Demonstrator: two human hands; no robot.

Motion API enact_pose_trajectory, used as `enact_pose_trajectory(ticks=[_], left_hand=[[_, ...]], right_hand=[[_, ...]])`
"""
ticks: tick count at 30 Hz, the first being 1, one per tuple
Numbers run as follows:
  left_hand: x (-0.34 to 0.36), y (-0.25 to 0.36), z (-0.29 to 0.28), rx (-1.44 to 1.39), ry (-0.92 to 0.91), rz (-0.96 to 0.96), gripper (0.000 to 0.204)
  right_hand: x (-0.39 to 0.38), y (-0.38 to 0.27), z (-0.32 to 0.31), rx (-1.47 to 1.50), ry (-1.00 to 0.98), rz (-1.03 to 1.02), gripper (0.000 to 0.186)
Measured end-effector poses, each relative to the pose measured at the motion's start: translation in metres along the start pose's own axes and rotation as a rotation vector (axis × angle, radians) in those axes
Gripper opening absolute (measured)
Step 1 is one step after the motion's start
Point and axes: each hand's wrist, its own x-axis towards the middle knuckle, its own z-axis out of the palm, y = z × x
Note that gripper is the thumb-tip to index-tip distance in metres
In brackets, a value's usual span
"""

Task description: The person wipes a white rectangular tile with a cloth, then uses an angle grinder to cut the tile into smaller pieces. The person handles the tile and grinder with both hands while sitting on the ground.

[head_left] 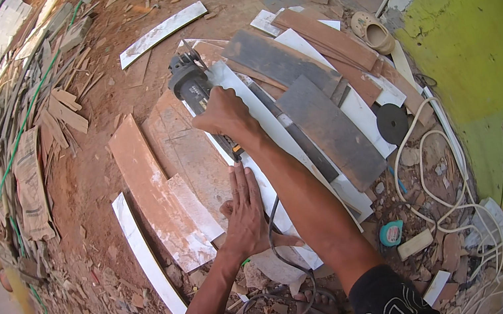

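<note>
My right hand [227,115] is wrapped round the body of a dark angle grinder [190,85]. Its head and disc point away from me, at the far end of a long white tile [275,136]. The black power cord [272,227] trails back from the grinder toward my feet. Just behind the tool, my left hand [247,215] lies flat on a white tile piece, fingers stretched forward and thumb spread to the right. It holds nothing. Whether the disc touches the tile cannot be made out.
Dark grey tiles [331,133] and brown tiles [149,188] lie stacked around. A loose black disc [392,123], a teal tape measure [391,233], a coiled white cable [423,184] and a clog [371,31] lie to the right, near a yellow-green wall [475,50]. Wood scraps [65,112] are heaped left.
</note>
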Motion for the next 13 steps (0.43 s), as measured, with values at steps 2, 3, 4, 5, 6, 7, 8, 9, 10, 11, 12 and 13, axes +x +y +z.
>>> enact_pose_trajectory(ticks=[2, 3, 4, 5, 6, 7, 8, 9, 10, 11, 12, 13], left_hand=[[0.0001, 0.0007, 0.0009, -0.004, -0.006, 0.001, 0.169], [0.0001, 0.0009, 0.0012, -0.007, -0.008, 0.002, 0.169], [-0.0001, 0.0007, 0.0009, -0.004, -0.008, 0.005, 0.169], [0.0000, 0.0005, 0.0006, -0.002, -0.007, 0.008, 0.169], [-0.0001, 0.0002, 0.0004, 0.000, -0.006, 0.010, 0.169], [0.0004, 0.0005, 0.0006, -0.004, -0.006, 0.013, 0.169], [0.0009, 0.0009, 0.0009, -0.008, -0.007, 0.017, 0.169], [0.0013, 0.0012, 0.0014, -0.013, -0.007, 0.020, 0.169], [0.0007, 0.0003, 0.0008, -0.015, -0.002, 0.021, 0.168], [0.0001, -0.0008, 0.0004, -0.018, 0.003, 0.022, 0.168], [-0.0006, -0.0019, 0.0002, -0.021, 0.008, 0.023, 0.168], [0.0000, -0.0015, 0.0011, -0.022, 0.006, 0.025, 0.168]], right_hand=[[-0.0003, 0.0018, -0.0012, 0.005, 0.006, -0.001, 0.049], [0.0000, 0.0024, -0.0020, 0.011, 0.003, -0.002, 0.048], [-0.0001, 0.0022, -0.0024, 0.017, -0.001, -0.004, 0.048], [-0.0004, 0.0020, -0.0026, 0.020, -0.008, -0.001, 0.047], [-0.0007, 0.0019, -0.0028, 0.022, -0.015, 0.002, 0.047], [-0.0004, 0.0026, -0.0036, 0.022, -0.020, 0.005, 0.047], [-0.0001, 0.0031, -0.0040, 0.018, -0.017, 0.009, 0.047], [0.0002, 0.0036, -0.0043, 0.014, -0.015, 0.013, 0.046], [-0.0005, 0.0014, -0.0042, 0.014, -0.016, 0.013, 0.046], [-0.0013, -0.0004, -0.0047, 0.020, -0.028, 0.016, 0.046], [-0.0019, -0.0020, -0.0054, 0.026, -0.040, 0.018, 0.046], [-0.0020, -0.0008, -0.0067, 0.030, -0.048, 0.025, 0.046]])
